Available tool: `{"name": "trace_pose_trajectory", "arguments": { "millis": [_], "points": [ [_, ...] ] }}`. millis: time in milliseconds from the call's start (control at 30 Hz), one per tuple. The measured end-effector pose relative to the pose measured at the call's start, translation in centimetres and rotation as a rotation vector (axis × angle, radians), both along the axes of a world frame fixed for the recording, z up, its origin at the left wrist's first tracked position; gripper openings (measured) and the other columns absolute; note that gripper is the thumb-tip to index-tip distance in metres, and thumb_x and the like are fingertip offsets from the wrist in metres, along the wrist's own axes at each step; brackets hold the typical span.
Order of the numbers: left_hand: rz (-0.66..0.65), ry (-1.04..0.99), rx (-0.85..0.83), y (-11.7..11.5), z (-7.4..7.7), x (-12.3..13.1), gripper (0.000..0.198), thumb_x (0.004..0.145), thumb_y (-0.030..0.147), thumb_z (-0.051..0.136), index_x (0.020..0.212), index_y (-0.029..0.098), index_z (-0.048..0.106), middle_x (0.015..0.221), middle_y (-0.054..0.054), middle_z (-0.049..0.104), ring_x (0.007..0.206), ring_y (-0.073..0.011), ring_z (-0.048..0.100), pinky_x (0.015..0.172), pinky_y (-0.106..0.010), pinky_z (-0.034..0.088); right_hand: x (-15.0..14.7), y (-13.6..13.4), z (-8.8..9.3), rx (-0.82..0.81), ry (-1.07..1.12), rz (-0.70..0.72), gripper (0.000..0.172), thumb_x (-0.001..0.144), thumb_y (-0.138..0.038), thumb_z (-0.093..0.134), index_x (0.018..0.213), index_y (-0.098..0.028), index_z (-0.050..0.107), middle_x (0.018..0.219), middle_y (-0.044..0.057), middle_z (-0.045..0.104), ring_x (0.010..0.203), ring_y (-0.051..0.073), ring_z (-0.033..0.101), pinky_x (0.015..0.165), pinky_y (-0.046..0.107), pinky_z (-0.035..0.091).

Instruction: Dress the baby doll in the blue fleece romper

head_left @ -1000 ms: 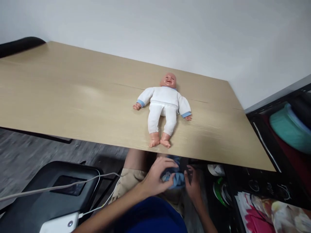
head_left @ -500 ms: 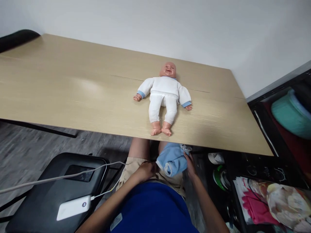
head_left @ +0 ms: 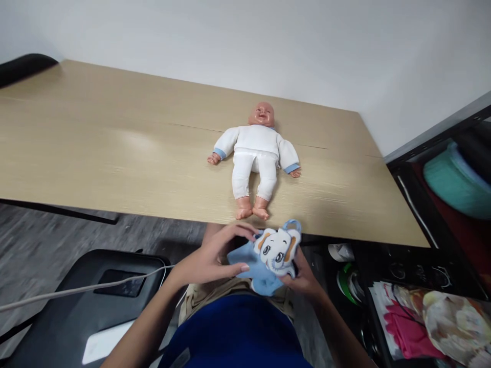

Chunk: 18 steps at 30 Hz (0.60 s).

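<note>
A baby doll (head_left: 256, 156) in white clothes with blue cuffs lies on its back on the light wooden table (head_left: 115, 153), feet toward me. Just below the table's near edge, both hands hold a small blue cloth item with a white elephant face (head_left: 274, 253) and a blue loop on top. My left hand (head_left: 215, 255) grips its left side, fingers curled over the blue fabric. My right hand (head_left: 305, 276) supports it from underneath on the right, mostly hidden behind the cloth.
A black chair seat (head_left: 76, 306) at the lower left carries a white cable and a white power bank (head_left: 103, 347). A dark shelf (head_left: 422, 266) on the right holds a teal item (head_left: 456, 186) and colourful fabric (head_left: 441, 322). A white wall stands behind the table.
The blue cloth has been lifted from my lap up to the table's edge and turned, so its elephant face now shows. My left hand has moved onto it.
</note>
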<state>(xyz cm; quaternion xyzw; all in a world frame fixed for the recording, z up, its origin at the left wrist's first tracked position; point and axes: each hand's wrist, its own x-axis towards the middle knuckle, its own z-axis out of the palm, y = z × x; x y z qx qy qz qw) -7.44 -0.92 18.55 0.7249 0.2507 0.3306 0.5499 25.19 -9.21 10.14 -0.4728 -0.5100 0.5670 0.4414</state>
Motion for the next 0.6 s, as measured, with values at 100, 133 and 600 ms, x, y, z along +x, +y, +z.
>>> {"name": "trace_pose_trajectory", "arguments": {
  "millis": [100, 133, 600],
  "points": [
    [-0.109, -0.105, 0.075, 3.7, 2.7, 0.9, 0.09, 0.099, 0.044, 0.101, 0.177, 0.035, 0.057, 0.181, -0.018, 0.06, 0.174, -0.0425, 0.054, 0.145, -0.063, 0.047, 0.2, 2.3, 4.8, 0.062, 0.034, 0.102, 0.083, 0.082, -0.039, 0.107, 0.159, -0.033, 0.077, 0.151, 0.012, 0.085, 0.135, 0.036, 0.083, 0.115, 0.046, 0.07],
    [-0.167, -0.106, 0.044, 5.2, 3.4, 1.5, 0.087, 0.102, 0.041, 0.098, 0.178, 0.035, 0.056, 0.176, -0.018, 0.064, 0.167, -0.0396, 0.062, 0.139, -0.059, 0.054, 0.2, 3.4, 6.5, 0.079, 0.045, 0.142, 0.079, 0.081, -0.04, 0.108, 0.154, -0.032, 0.079, 0.143, 0.012, 0.086, 0.127, 0.035, 0.084, 0.109, 0.045, 0.072],
    [-0.078, -0.082, 0.508, 18.6, 17.0, 3.9, 0.053, 0.098, 0.076, 0.094, 0.091, 0.027, 0.074, 0.099, -0.007, 0.078, 0.105, -0.0256, 0.075, 0.103, -0.043, 0.068, 1.8, 23.7, 21.7, 0.39, 0.087, 0.588, 0.083, 0.079, -0.085, 0.097, 0.141, -0.03, 0.088, 0.133, 0.012, 0.088, 0.126, 0.041, 0.086, 0.104, 0.052, 0.074]
  ]
}}
